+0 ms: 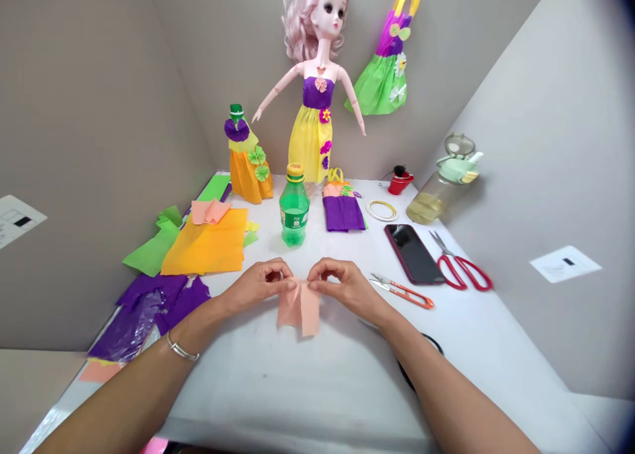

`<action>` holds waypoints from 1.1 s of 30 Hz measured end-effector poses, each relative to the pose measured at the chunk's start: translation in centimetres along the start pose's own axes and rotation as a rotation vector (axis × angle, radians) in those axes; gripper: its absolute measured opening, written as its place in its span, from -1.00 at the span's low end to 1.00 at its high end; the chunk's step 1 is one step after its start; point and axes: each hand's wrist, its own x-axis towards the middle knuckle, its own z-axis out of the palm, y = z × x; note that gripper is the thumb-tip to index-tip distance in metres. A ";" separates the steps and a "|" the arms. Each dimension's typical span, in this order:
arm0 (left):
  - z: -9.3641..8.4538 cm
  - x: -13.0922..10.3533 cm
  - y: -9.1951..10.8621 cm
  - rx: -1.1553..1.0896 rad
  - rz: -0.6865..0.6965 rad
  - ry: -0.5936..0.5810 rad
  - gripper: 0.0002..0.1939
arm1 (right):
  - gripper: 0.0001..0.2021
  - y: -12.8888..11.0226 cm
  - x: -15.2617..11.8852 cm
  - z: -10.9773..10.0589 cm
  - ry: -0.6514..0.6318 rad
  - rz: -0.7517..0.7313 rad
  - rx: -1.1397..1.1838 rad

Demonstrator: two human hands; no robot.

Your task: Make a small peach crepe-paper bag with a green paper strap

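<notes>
A small piece of peach fabric (310, 312) hangs between my two hands, folded along its middle so that two flaps drop down. My left hand (262, 283) pinches its top left edge between thumb and forefinger. At the top right edge, my right hand (342, 285) grips it in the same way. Just beyond the hands stands a green plastic bottle (294, 216) with a yellow cap. Orange-handled thread snips (407, 294) lie to the right of my right hand. Orange fabric (206, 249) lies beyond my left forearm.
A doll (317, 103) in a purple and yellow dress stands at the back, beside a dressed bottle (248, 169). Purple fabric (149, 308) lies left. On the right are a phone (414, 254), red-handled scissors (461, 265) and a tilted water bottle (434, 192).
</notes>
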 end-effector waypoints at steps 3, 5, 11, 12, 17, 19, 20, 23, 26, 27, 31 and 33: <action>0.1 0.0 0.2 -0.062 0.003 -0.017 -0.68 | -0.86 0.0 0.0 0.0 -0.017 0.006 0.223; 0.1 0.1 0.3 -0.100 0.002 -0.029 -0.69 | -0.84 0.2 0.0 -0.1 -0.005 0.010 0.324; 0.1 0.0 0.3 -0.160 0.000 -0.055 -0.72 | -0.81 0.1 0.1 0.1 -0.003 0.016 0.304; 0.1 0.0 0.3 -0.165 -0.001 -0.057 -0.73 | -0.81 0.0 0.0 0.2 -0.007 0.018 0.260; 0.5 -0.1 0.1 -0.167 -0.019 -0.081 -0.69 | -0.85 0.2 -0.1 0.6 0.013 -0.014 -0.017; 0.7 0.0 0.1 -0.160 -0.023 -0.078 -0.69 | -0.86 0.5 0.0 0.8 0.017 -0.025 -0.052; 0.7 0.0 0.0 -0.157 -0.023 -0.071 -0.69 | -0.86 0.6 0.0 0.8 0.020 -0.029 -0.057; 0.9 0.0 -0.1 -0.152 -0.023 -0.047 -0.69 | -0.87 1.0 0.0 1.0 0.036 -0.038 -0.048; 1.0 0.0 -0.3 -0.159 -0.033 -0.035 -0.70 | -0.89 1.0 0.0 1.1 0.051 -0.040 -0.038; 1.1 0.0 -0.3 -0.163 -0.037 -0.035 -0.69 | -0.90 0.9 0.0 1.2 0.050 -0.040 -0.040; 1.3 -0.1 -0.3 -0.172 -0.048 -0.045 -0.70 | -0.93 0.6 0.0 1.3 0.051 -0.041 -0.056; 1.4 -0.1 -0.1 -0.172 -0.049 -0.048 -0.72 | -0.93 0.5 -0.1 1.3 0.054 -0.040 -0.059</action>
